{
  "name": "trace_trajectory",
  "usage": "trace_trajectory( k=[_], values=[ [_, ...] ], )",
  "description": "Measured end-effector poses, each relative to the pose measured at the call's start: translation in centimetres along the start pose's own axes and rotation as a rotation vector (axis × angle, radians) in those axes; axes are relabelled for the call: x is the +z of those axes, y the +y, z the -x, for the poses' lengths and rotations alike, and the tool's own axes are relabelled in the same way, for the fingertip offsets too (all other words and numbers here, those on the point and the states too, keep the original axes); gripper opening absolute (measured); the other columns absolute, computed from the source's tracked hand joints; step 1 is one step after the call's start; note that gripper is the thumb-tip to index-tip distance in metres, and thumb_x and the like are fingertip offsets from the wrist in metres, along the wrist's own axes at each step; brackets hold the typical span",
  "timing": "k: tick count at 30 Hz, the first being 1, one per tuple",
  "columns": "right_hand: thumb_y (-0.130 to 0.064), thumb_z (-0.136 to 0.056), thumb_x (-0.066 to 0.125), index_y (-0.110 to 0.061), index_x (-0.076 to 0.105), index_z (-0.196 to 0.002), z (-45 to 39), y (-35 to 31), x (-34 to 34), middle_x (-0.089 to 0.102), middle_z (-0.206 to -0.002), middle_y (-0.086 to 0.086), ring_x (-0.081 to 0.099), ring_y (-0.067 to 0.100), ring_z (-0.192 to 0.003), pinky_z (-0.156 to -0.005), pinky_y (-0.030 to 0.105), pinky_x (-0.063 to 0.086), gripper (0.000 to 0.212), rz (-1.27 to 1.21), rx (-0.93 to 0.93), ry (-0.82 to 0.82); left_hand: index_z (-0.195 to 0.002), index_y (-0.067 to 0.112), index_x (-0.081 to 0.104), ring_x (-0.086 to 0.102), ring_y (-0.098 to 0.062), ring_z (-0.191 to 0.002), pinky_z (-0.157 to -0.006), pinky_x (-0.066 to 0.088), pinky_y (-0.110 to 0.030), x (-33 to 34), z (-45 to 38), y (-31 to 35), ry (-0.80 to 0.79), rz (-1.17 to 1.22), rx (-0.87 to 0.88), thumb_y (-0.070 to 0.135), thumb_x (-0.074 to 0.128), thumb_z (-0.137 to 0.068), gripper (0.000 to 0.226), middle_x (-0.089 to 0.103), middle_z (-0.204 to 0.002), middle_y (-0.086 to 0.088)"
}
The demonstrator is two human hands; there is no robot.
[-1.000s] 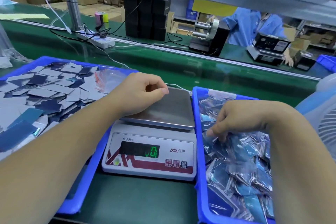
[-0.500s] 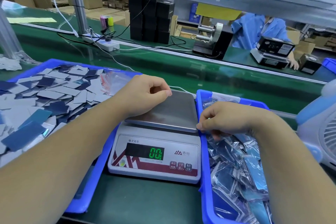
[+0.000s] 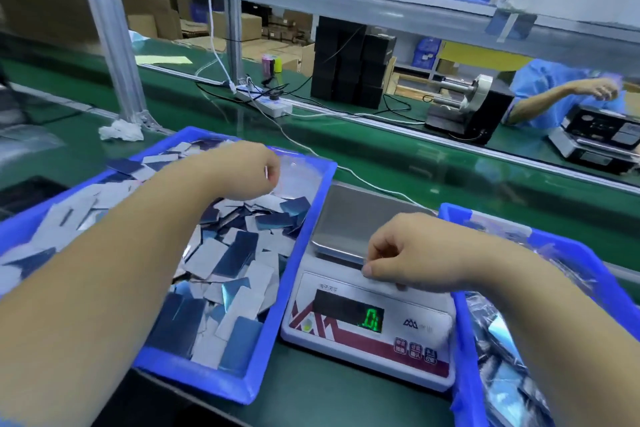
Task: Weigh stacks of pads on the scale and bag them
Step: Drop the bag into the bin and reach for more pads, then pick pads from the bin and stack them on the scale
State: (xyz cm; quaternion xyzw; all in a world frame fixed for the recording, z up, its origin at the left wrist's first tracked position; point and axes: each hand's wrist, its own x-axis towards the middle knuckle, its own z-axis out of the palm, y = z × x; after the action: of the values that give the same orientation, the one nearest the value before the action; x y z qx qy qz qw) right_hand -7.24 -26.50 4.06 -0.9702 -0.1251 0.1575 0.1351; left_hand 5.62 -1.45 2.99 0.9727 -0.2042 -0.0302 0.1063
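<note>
Loose grey and dark blue pads (image 3: 221,263) fill the left blue tray (image 3: 194,381). Clear bags (image 3: 301,177) lie in its far right corner. My left hand (image 3: 242,172) hovers there with fingers curled, pinching a thin white sliver, apparently a bag's edge. The scale (image 3: 367,340) stands between the trays; its steel pan (image 3: 349,218) is bare and the display (image 3: 372,319) reads zero. My right hand (image 3: 408,253) hangs over the pan's front edge, fingers curled, with nothing seen in it. Bagged pads (image 3: 509,357) lie in the right blue tray (image 3: 464,340).
A green conveyor belt (image 3: 398,149) runs behind the trays, with a power strip (image 3: 266,104), cables and black boxes (image 3: 349,62) beyond it. A person in blue (image 3: 554,94) works at another scale at the far right. An aluminium post (image 3: 114,45) rises at the back left.
My left hand has moved off the scale pan to the left tray's far corner. My right hand has left the right tray and come over the scale's front edge. The camera turned left.
</note>
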Motion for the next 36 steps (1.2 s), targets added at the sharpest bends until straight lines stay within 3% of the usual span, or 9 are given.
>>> trace_trajectory(
  k=[6,11,14,17,20,25,30,33,36],
  values=[
    [-0.037,-0.086,0.057,-0.014,0.062,-0.071,-4.0,-4.6,1.4,0.063,-0.068,0.003,0.056,0.018,-0.068,-0.063,0.036,0.049,0.028,0.199,-0.098,0.099,-0.076,0.035,0.062,0.056,-0.007,-0.071,-0.057,0.038,-0.025,2.9,0.0,-1.8,0.130,0.329,-0.059,0.024,0.054,-0.088,0.018,0.058,-0.080,0.014],
    [-0.035,-0.087,0.055,-0.019,0.063,-0.075,-7.4,-8.0,2.3,0.065,-0.071,-0.002,0.058,0.019,-0.074,-0.067,0.039,0.053,0.022,0.261,-0.188,0.225,-0.080,0.029,0.066,0.054,-0.005,-0.063,-0.052,0.036,-0.023,3.7,-0.8,-1.5,0.166,0.498,-0.091,0.022,0.055,-0.087,0.014,0.060,-0.077,0.012],
    [-0.045,-0.085,0.059,-0.026,0.058,-0.081,-9.1,-9.6,2.9,0.063,-0.080,-0.007,0.055,0.017,-0.079,-0.069,0.036,0.052,0.019,0.247,-0.232,0.185,-0.081,0.028,0.067,0.055,-0.004,-0.063,-0.051,0.037,-0.021,3.5,-0.9,-1.7,0.229,0.565,-0.127,0.019,0.053,-0.085,0.017,0.061,-0.075,0.015],
    [-0.067,-0.072,0.064,-0.028,0.057,-0.102,-10.5,-10.3,3.4,0.054,-0.091,-0.010,0.049,0.017,-0.091,-0.072,0.035,0.048,0.050,0.285,-0.204,0.073,-0.080,0.028,0.068,0.055,-0.003,-0.060,-0.047,0.037,-0.017,3.4,-1.0,-2.5,0.253,0.598,-0.144,0.017,0.052,-0.084,0.020,0.062,-0.071,0.015],
    [-0.082,-0.058,0.066,-0.024,0.057,-0.113,-11.3,-10.7,3.1,0.059,-0.103,-0.005,0.053,0.018,-0.098,-0.081,0.036,0.050,0.081,0.316,-0.111,-0.078,-0.079,0.028,0.067,0.055,-0.003,-0.064,-0.050,0.036,-0.019,3.2,-1.0,-2.9,0.255,0.613,-0.139,0.017,0.053,-0.085,0.019,0.061,-0.074,0.014],
    [-0.081,-0.049,0.074,-0.028,0.050,-0.099,-11.6,-10.9,3.5,0.055,-0.094,-0.013,0.053,0.007,-0.083,-0.065,0.028,0.044,0.077,0.250,-0.117,-0.151,-0.078,0.029,0.066,0.055,-0.002,-0.066,-0.052,0.036,-0.021,3.1,-1.0,-2.7,0.251,0.602,-0.094,0.021,0.055,-0.087,0.016,0.060,-0.074,0.015],
    [-0.069,-0.052,0.083,-0.029,0.049,-0.109,-11.5,-10.9,3.7,0.054,-0.094,-0.018,0.052,0.001,-0.083,-0.064,0.022,0.042,0.077,0.126,-0.132,-0.121,-0.079,0.029,0.065,0.053,-0.001,-0.065,-0.053,0.035,-0.020,2.9,-0.9,-2.5,0.238,0.604,-0.059,0.021,0.055,-0.089,0.016,0.059,-0.075,0.015],
    [-0.057,-0.057,0.086,-0.025,0.050,-0.082,-11.4,-10.6,3.5,0.053,-0.072,-0.016,0.046,0.003,-0.060,-0.054,0.025,0.035,0.055,0.019,-0.174,-0.037,-0.079,0.028,0.066,0.052,-0.001,-0.062,-0.049,0.035,-0.018,2.9,-0.8,-2.4,0.242,0.610,-0.068,0.019,0.056,-0.088,0.016,0.058,-0.072,0.015],
    [-0.053,-0.060,0.084,-0.021,0.041,-0.066,-11.2,-10.7,3.5,0.042,-0.054,-0.012,0.036,0.006,-0.047,-0.050,0.028,0.029,0.054,-0.027,-0.190,-0.023,-0.080,0.028,0.066,0.050,-0.001,-0.058,-0.043,0.032,-0.012,2.9,-0.8,-2.3,0.228,0.624,-0.070,0.019,0.056,-0.089,0.016,0.056,-0.070,0.015]
  ],
)
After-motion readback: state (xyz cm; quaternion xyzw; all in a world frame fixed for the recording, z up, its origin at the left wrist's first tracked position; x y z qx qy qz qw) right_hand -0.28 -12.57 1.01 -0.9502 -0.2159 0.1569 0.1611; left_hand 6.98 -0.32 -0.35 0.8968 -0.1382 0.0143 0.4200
